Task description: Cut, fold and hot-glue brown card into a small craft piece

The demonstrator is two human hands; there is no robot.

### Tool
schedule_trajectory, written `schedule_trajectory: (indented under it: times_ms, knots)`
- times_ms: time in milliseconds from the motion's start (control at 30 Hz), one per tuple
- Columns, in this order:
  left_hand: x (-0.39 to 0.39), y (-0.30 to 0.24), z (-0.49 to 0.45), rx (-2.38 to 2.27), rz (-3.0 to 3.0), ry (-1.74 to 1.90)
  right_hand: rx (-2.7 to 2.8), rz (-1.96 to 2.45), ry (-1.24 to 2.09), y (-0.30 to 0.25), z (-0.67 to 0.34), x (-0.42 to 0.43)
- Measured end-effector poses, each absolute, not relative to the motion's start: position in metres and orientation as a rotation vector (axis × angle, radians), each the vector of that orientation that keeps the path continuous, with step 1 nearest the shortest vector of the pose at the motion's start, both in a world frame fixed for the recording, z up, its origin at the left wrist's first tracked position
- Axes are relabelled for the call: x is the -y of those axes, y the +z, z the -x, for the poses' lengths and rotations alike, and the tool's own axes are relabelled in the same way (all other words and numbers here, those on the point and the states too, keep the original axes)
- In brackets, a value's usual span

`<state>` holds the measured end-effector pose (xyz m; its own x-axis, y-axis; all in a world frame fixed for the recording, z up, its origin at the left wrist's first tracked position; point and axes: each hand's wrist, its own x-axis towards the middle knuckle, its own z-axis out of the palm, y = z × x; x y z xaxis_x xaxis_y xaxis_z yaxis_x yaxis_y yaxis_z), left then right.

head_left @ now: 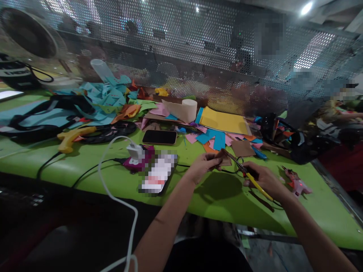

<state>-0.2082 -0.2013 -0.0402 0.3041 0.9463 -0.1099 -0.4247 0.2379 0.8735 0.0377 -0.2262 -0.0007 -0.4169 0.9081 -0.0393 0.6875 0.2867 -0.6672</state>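
Observation:
My left hand (206, 165) pinches a small brown piece (226, 161), likely paper or card, above the green table. My right hand (262, 179) is closed around scissors with a long yellow handle (259, 187). Their blades (232, 157) point left and meet the brown piece; whether they are parted cannot be made out. A pink glue gun (300, 186) with a small red light lies right of my right hand. Just beyond my hands lies a flat brown square (243, 148). A thin dark brown strip (261, 201) rests below my right hand.
Coloured paper scraps (214, 139) and a yellow sheet stack (224, 121) lie behind. On the left are a lit phone (160, 175), a dark phone (159, 137), a purple power block (138, 158), a white cable (133, 215) and a yellow glue gun (70, 138). Perforated metal panels the back.

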Motion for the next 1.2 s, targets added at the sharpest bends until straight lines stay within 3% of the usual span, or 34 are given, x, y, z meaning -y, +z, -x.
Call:
schedule_trajectory:
  times_ms: [300,667,1200]
  knots:
    - [0.202,-0.041,0.211,-0.71,-0.848,0.979,2.161,1.364,0.889,-0.001,-0.039,0.226]
    - [0.203,-0.038,0.214,-0.662,-0.83,0.896,2.435,1.469,0.399,0.006,-0.053,0.227]
    - [0.207,-0.035,0.215,-0.624,-0.852,0.79,2.331,1.429,0.602,0.005,-0.053,0.229]
